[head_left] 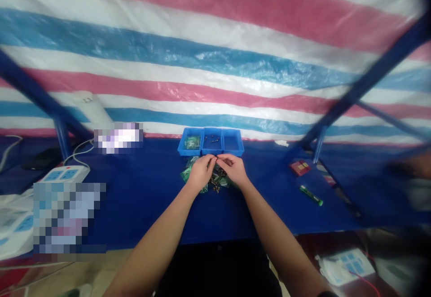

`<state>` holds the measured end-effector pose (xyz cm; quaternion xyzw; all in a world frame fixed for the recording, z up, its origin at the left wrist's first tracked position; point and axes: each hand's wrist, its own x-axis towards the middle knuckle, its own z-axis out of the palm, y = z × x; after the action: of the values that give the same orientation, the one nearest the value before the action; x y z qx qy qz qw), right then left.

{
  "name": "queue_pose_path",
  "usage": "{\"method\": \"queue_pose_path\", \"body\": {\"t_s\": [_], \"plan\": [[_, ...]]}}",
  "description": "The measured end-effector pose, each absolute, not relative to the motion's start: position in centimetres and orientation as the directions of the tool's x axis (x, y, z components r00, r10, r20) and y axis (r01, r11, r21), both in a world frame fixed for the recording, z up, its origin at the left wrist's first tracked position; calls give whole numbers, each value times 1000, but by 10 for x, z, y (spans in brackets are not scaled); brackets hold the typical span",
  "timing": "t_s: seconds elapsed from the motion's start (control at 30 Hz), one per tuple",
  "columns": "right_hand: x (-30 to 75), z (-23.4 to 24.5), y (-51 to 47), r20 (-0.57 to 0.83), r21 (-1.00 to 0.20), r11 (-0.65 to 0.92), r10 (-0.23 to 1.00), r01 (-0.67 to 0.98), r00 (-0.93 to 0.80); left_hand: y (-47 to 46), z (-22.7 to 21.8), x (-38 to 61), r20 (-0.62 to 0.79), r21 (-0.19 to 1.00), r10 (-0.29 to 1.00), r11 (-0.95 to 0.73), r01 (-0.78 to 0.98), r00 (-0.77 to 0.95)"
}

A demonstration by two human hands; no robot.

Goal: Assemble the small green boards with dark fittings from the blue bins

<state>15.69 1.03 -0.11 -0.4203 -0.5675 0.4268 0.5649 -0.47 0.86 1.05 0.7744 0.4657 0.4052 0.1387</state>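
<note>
My left hand (201,171) and my right hand (233,168) meet fingertip to fingertip above the pile, both pinched. Whatever sits between the fingertips is too small to make out. Beneath them lies a heap of small green circuit boards (204,189) mixed with dark and brass-coloured small parts (216,189). Just behind the hands stand three joined blue bins (181,150). Green pieces (191,142) fill part of the left bin, a few small parts (213,139) lie in the middle one, and no contents show in the right one.
A green tube (311,195) and a red box (300,167) lie to the right on the blue table (141,189). White power strips (65,174) and cables are at the left. Blue frame bars (350,95) slant up at both sides before a striped sheet (215,72). A blurred person's hand (415,166) shows far right.
</note>
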Motion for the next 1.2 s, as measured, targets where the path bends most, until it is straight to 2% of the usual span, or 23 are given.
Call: {"method": "queue_pose_path", "body": {"t_s": [0.27, 0.5, 0.77, 1.2], "plan": [[161, 5, 10, 285, -958, 284, 958, 36, 21, 10, 8, -2, 553, 598, 806, -561, 572, 212], [158, 4, 8, 285, -959, 285, 958, 3, -22, 9, 9, -5, 515, 611, 827, -540, 579, 227], [158, 2, 10, 274, -961, 274, 962, 34, -5, 10, 7, -3, 530, 561, 807, -563, 607, 259], [157, 1, 11, 250, -968, 250, 968, 7, 27, 12, 3, -3, 590, 559, 774, -597, 575, 230]]}}
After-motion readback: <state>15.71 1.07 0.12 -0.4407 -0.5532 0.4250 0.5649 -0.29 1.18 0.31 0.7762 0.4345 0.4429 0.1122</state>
